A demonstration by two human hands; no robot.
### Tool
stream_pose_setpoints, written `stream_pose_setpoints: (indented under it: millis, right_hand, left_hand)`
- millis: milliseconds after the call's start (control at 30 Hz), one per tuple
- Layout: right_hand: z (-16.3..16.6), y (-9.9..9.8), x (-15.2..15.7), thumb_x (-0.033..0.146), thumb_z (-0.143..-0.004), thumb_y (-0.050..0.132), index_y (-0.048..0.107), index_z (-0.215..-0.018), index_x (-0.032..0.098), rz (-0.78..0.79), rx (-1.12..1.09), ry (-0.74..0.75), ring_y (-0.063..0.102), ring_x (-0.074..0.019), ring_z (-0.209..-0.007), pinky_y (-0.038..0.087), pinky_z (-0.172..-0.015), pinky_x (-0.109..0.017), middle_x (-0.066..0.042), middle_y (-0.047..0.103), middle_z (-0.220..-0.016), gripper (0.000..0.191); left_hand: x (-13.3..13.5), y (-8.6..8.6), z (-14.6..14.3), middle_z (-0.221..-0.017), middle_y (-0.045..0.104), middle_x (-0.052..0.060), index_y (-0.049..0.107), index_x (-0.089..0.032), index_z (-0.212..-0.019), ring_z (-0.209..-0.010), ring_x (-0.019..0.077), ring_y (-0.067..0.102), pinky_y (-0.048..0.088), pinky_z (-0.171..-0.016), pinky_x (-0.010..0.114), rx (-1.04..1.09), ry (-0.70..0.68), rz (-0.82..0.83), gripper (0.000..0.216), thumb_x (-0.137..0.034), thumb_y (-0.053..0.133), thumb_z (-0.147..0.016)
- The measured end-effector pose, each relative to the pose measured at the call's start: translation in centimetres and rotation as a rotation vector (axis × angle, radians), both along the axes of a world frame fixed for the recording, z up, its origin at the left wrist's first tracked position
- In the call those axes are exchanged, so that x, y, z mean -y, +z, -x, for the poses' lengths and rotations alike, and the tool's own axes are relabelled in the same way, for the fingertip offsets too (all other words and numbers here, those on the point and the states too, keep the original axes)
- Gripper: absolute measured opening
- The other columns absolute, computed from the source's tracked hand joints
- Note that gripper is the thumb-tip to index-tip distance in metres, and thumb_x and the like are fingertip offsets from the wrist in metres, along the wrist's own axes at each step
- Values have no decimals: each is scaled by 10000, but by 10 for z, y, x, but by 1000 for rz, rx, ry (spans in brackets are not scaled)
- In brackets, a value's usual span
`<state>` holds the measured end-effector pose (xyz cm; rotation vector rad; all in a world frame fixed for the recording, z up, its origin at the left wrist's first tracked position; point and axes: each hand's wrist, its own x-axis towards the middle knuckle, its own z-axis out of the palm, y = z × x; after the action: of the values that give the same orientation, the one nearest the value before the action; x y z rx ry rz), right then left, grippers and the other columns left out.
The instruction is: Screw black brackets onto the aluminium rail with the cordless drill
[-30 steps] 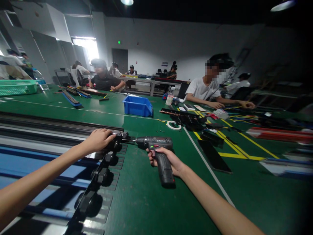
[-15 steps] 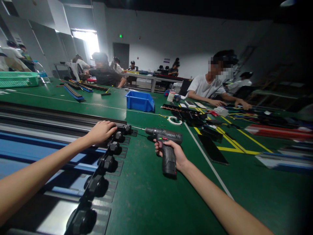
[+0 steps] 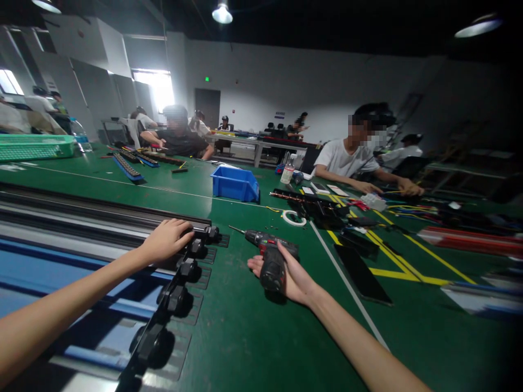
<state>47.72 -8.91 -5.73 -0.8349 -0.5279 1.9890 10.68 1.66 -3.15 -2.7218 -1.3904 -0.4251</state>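
My left hand [image 3: 169, 239] lies palm down over the ends of long black and blue metal profiles [image 3: 118, 231], fingers laid out flat. Along the profiles' ends runs a row of black cable glands [image 3: 174, 296], each beside a slotted black plate [image 3: 182, 348]. To the right, my right hand [image 3: 296, 277] holds a black and red cordless drill [image 3: 273, 264] low over the green table. The thumb lies along its back and the fingers reach loosely past the grip. The drill's long thin bit [image 3: 237, 230] points left, apart from the nearest gland.
A blue bin [image 3: 235, 184] stands ahead, with a white ring [image 3: 294, 218] and small screws [image 3: 271, 227] to its right. A black panel [image 3: 363, 275] lies further right. Across the table [image 3: 229, 326] a person in a white shirt [image 3: 347, 160] handles wires. A green basket [image 3: 36, 148] stands far left.
The drill has tipped over, its handle end turned towards me, and my right fingers have loosened around it. My left hand stays on the profiles. The view has tilted slightly upward.
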Motion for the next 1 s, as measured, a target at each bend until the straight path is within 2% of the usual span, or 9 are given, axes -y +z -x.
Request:
stream_pose_setpoints:
  millis: [100, 200, 267, 367, 433, 533, 667, 800, 1000]
  right_hand:
    - [-5, 2, -2, 580, -943, 521, 572, -1176, 26, -20, 15, 137, 659, -279, -1148, 489, -1028, -415, -245, 674, -1159, 604]
    - [-9, 2, -3, 491, -962, 549, 562, -1207, 65, -37, 26, 207, 690, -248, -1079, 469, -1047, -425, -196, 698, -1107, 491]
    - [-11, 0, -3, 425, -956, 592, 539, -1262, 125, -46, 57, 197, 716, -214, -990, 506, -998, -424, -146, 712, -1078, 431]
    - [-11, 0, -1, 377, -938, 634, 511, -1312, 178, -53, 164, 190, 734, -196, -863, 583, -850, -405, -109, 728, -1028, 441]
    - [-8, 2, 2, 424, -934, 628, 536, -1280, 145, -57, 272, 221, 745, -215, -818, 612, -766, -395, -137, 740, -988, 453]
    - [1, 7, 7, 560, -925, 573, 618, -1133, 45, -83, 472, 300, 755, -246, -737, 633, -678, -350, -222, 745, -901, 557]
    - [12, 11, 10, 612, -941, 491, 663, -993, -4, -103, 663, 317, 742, -226, -626, 622, -596, -270, -252, 735, -794, 642]
    - [12, 11, 11, 595, -961, 463, 667, -999, -15, -103, 671, 304, 739, -209, -615, 612, -581, -244, -250, 736, -796, 645]
    - [4, 8, 8, 571, -965, 483, 659, -1054, -16, -78, 563, 302, 747, -209, -652, 615, -596, -248, -237, 743, -845, 620]
  left_hand:
    - [1, 1, -1, -1129, 670, 100, 632, -214, -1142, -1057, 268, 583, 395, -907, 391, -5, 0, -1, 481, -528, 299, -995]
    - [1, 1, -1, -1141, 668, 98, 629, -211, -1142, -1060, 272, 582, 393, -897, 393, -9, 5, 2, 477, -526, 302, -995]
    - [1, 0, 0, -1136, 668, 98, 631, -212, -1136, -1052, 271, 584, 395, -888, 389, -16, 7, 7, 471, -521, 304, -995]
    - [0, 0, 0, -1132, 667, 98, 628, -209, -1141, -1049, 268, 585, 395, -889, 382, -29, 6, 0, 467, -511, 304, -997]
    - [-1, -1, 1, -1122, 667, 100, 624, -202, -1142, -1043, 267, 586, 395, -889, 380, -43, 8, -11, 469, -510, 302, -998]
    - [-1, -2, 1, -1089, 670, 102, 621, -193, -1127, -1031, 268, 592, 398, -883, 378, -67, 10, -25, 468, -506, 296, -1001]
    - [-2, -3, 0, -1059, 675, 103, 624, -187, -1084, -990, 267, 602, 402, -859, 381, -90, 8, -47, 441, -483, 308, -1003]
    - [-2, -3, 0, -1060, 677, 102, 622, -185, -1086, -984, 272, 599, 402, -856, 392, -84, 7, -58, 431, -476, 315, -1004]
    - [-1, -3, 2, -1093, 673, 84, 620, -207, -1132, -1025, 257, 590, 396, -877, 384, -36, -15, -41, 439, -490, 308, -1009]
